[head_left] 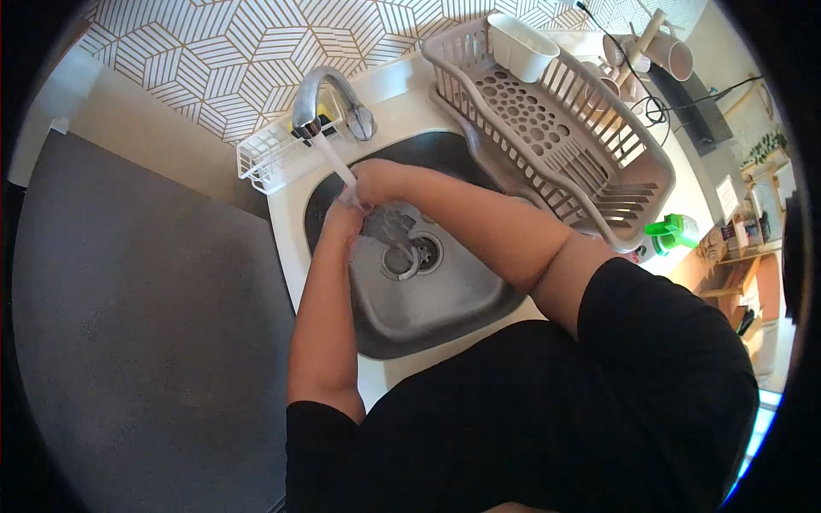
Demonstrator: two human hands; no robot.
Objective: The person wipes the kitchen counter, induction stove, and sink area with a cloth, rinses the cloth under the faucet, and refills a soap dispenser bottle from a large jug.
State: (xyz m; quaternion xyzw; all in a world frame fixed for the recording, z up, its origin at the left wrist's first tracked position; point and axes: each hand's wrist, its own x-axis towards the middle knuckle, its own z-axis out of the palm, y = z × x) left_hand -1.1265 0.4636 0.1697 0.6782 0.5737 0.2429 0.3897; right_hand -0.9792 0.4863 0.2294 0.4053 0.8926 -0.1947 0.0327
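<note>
Water runs from the chrome faucet in a white stream onto my hands. My left hand and my right hand meet under it, touching, at the upper left of the metal sink. Their fingers are mostly hidden by the wrists and the splashing water. Whether anything is between them I cannot make out. Below them, water flows over the basin floor to the drain, with a ring-shaped form beside it.
Right of the sink stands a beige dish rack with a white cutlery holder. A white wire caddy sits behind the faucet. A green-topped bottle is near the rack. A dark grey surface lies to the left.
</note>
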